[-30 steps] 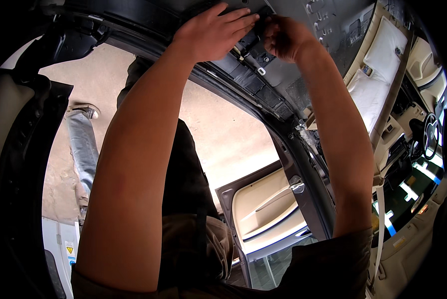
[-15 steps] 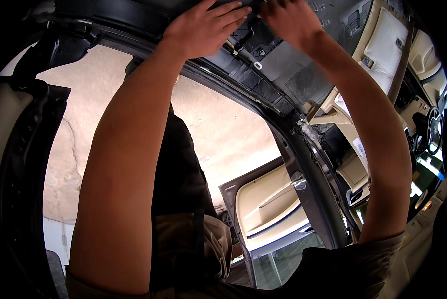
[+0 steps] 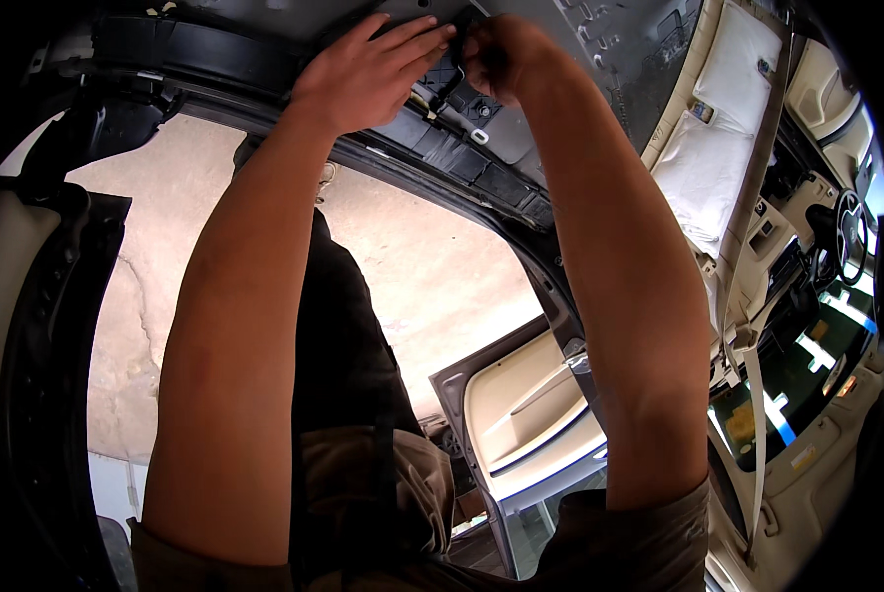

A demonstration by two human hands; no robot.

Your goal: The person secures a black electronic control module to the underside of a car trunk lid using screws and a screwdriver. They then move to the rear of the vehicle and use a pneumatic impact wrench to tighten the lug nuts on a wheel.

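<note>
Overhead, left hand [image 3: 368, 74] and right hand [image 3: 506, 59] pinch a black clip [image 3: 452, 74] between them.

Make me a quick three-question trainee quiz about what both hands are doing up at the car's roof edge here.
1. True or false: both hands are raised to the dark roof rail.
2. Which hand lies flat with fingers spread? A) left hand B) right hand
3. What stands open below the arms?

Key:
1. True.
2. A; the right one is curled into a closed grip on a small black part, which is too dark to identify.
3. The car door, with its beige inner panel.
</note>
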